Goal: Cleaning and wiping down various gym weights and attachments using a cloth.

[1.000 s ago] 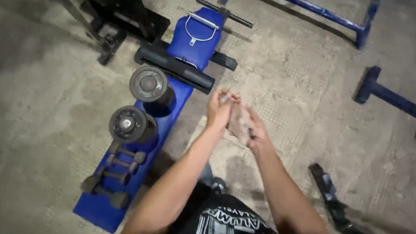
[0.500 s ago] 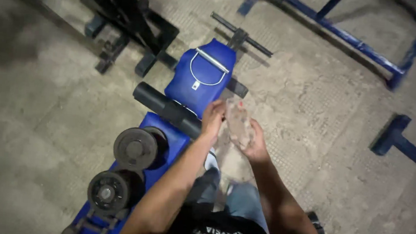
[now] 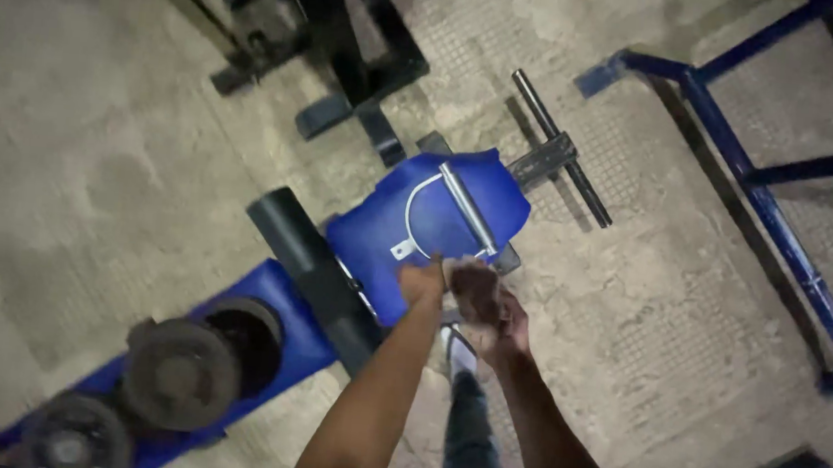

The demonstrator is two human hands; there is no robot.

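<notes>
My left hand [image 3: 421,284] and my right hand [image 3: 501,319] are pressed together around a crumpled greyish rag [image 3: 465,279]. Both hands grip it in front of me, just above the near edge of a blue padded bench section [image 3: 407,225]. A metal bar with a wire loop [image 3: 467,206] lies on that pad. The picture is blurred, so the fingers are hard to make out.
A black foam roller [image 3: 305,262] crosses the bench, whose long blue pad [image 3: 260,301] carries two round dumbbells [image 3: 181,372] at lower left. A black crossbar [image 3: 556,152] sticks out behind the bench. There is a black machine base [image 3: 352,58] at the top and a blue steel frame [image 3: 771,195] at right, on concrete floor.
The view has swung and moved forward, so the bench now lies diagonally and the dumbbells sit lower left. My hands stay together on the rag, now over the bench's blue end pad.
</notes>
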